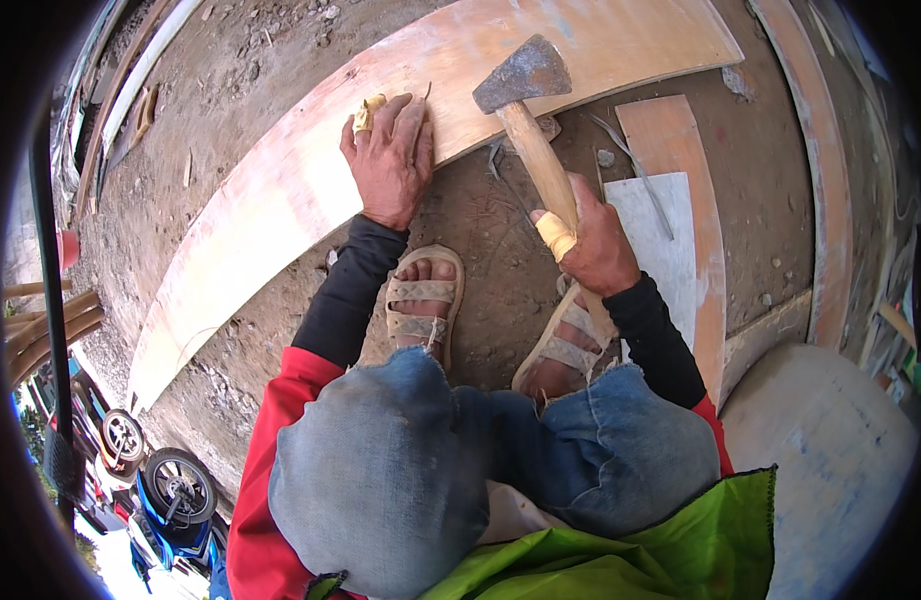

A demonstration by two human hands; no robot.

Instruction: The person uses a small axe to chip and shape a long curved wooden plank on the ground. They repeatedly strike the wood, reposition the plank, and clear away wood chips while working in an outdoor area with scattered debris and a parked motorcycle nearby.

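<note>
A long, curved wooden board [271, 190] lies across the ground in front of me. My left hand [389, 165] rests on its near edge, palm down, with yellow wrapping round one finger. Thumb and forefinger are pinched together, and a thin dark nail-like piece [428, 90] sticks out at their tips. My right hand [596, 243], its thumb wrapped in yellow, grips the wooden handle of a hatchet [539, 150]. The hatchet's worn grey head is raised at the upper end, over the board's near edge. The handle's lower end passes below my fist.
My sandalled feet [421, 295] stand on dirt close to the board. Right of them lie a brown curved plank [706, 260], a white sheet [671, 255] and a thin metal strip [646, 180]. A round grey slab [821, 450] sits lower right; a motorcycle [181, 490] stands lower left.
</note>
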